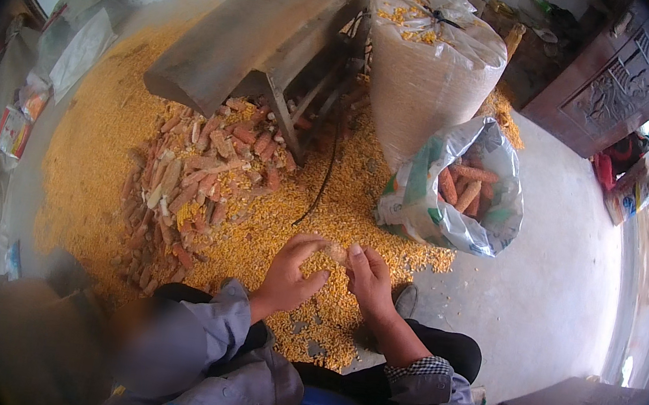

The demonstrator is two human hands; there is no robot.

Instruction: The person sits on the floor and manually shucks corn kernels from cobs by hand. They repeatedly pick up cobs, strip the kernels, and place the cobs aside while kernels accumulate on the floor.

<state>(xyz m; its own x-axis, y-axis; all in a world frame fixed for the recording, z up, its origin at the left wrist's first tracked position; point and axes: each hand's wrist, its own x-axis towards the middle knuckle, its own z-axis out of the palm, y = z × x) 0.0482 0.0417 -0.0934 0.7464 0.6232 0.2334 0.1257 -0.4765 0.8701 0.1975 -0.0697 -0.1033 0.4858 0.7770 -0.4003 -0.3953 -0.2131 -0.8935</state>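
Observation:
Low over the spread of loose yellow maize kernels [358, 225], my right hand [374, 283] pinches a short, pale corn cob [335, 252] between thumb and fingers. The fingertips of my left hand [294, 272] reach the cob's other end. Its thumb stands apart from the fingers, and I see no firm grip there. Left of my hands is a heap of reddish corn cobs [199, 174], a few with yellow kernels still on them. An open plastic sack [417, 199] holding reddish cobs [468, 187] stands beyond my right hand.
A metal machine with a sloping sheet-metal chute [255, 27] stands over the heap. Beside it rises a full woven sack [432, 87], tied at the top. A black cable [327, 178] hangs to the kernels. Right are a carved door panel [618, 75] and concrete floor [558, 245].

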